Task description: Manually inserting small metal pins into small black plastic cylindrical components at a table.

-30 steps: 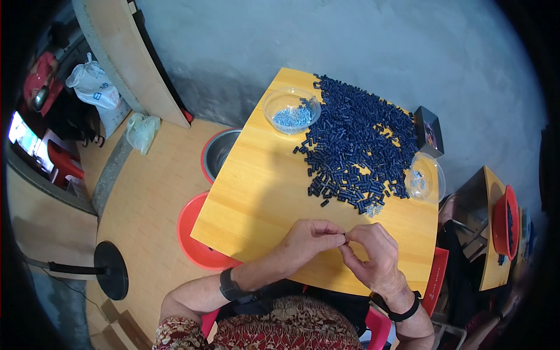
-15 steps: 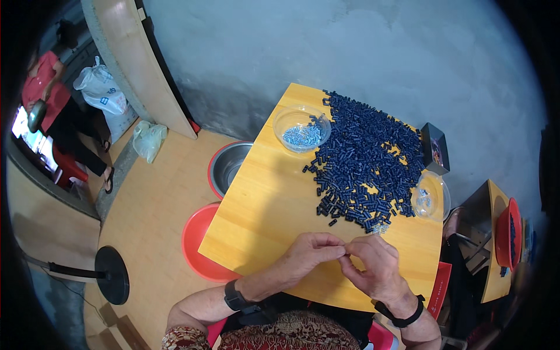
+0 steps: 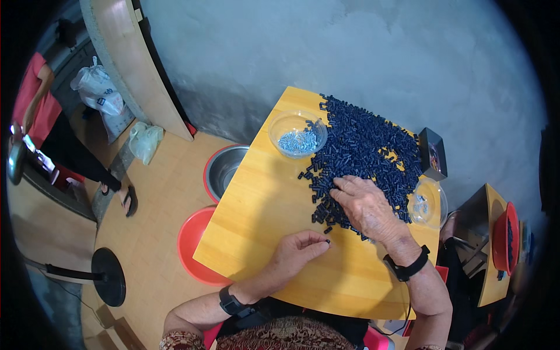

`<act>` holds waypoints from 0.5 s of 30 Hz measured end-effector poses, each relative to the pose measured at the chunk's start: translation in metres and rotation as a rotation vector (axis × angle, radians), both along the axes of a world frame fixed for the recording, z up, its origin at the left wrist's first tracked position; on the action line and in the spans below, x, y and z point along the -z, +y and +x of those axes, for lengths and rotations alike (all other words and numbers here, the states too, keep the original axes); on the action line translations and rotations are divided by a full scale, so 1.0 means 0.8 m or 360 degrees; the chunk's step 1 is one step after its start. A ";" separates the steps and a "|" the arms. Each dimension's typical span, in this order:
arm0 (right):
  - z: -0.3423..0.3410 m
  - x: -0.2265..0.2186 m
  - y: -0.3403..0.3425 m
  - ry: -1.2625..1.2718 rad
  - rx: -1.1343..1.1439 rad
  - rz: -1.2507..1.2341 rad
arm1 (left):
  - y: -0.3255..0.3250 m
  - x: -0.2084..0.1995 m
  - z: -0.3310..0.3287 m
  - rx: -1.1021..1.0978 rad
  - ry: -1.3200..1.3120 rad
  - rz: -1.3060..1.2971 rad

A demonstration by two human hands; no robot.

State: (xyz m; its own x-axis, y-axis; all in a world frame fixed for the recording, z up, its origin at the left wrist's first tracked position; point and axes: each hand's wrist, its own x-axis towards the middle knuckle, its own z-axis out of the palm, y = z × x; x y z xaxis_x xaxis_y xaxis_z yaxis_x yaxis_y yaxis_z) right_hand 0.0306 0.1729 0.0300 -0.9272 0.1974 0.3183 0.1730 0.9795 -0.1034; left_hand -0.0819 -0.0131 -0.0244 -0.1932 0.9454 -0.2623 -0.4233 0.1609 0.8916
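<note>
My left hand (image 3: pixel 297 254) is above the near part of the yellow table (image 3: pixel 251 221), thumb and forefinger pinched on a small dark cylindrical piece (image 3: pixel 328 241). Farther forward, my right hand (image 3: pixel 366 205) reaches over the near side of a wide pile of small dark cylindrical pieces (image 3: pixel 364 134). Its fingers are slightly apart and touch or hover just over the pieces; no held piece can be made out. Left of the pile stands a clear bowl (image 3: pixel 274 129) with small silvery parts in it. A second clear bowl (image 3: pixel 441 201), holding a few silvery bits, is at the right.
A black open box (image 3: pixel 431 153) stands at the table's far right edge. Left of the table are a steel basin (image 3: pixel 224 169) and a red basin (image 3: pixel 189 242). At the far left a person (image 3: pixel 44 111) stands near plastic bags (image 3: pixel 146 142). A red bowl (image 3: pixel 503 239) sits at right.
My right hand has left my left hand and moved forward onto the pile. The left stays low, with the dark piece now visible. The person at far left has shifted.
</note>
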 end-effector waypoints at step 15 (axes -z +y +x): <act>0.016 0.013 0.049 0.0094 0.0318 -0.0070 | 0.002 -0.006 -0.002 -0.0037 -0.0119 0.0014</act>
State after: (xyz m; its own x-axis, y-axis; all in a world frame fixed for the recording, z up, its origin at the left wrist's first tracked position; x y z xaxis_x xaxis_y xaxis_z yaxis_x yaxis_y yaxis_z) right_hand 0.0433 0.2118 0.0196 -0.8482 0.3903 0.3581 0.3557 0.9207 -0.1609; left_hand -0.0834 -0.0116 -0.0193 -0.1951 0.9433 -0.2685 -0.4925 0.1425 0.8585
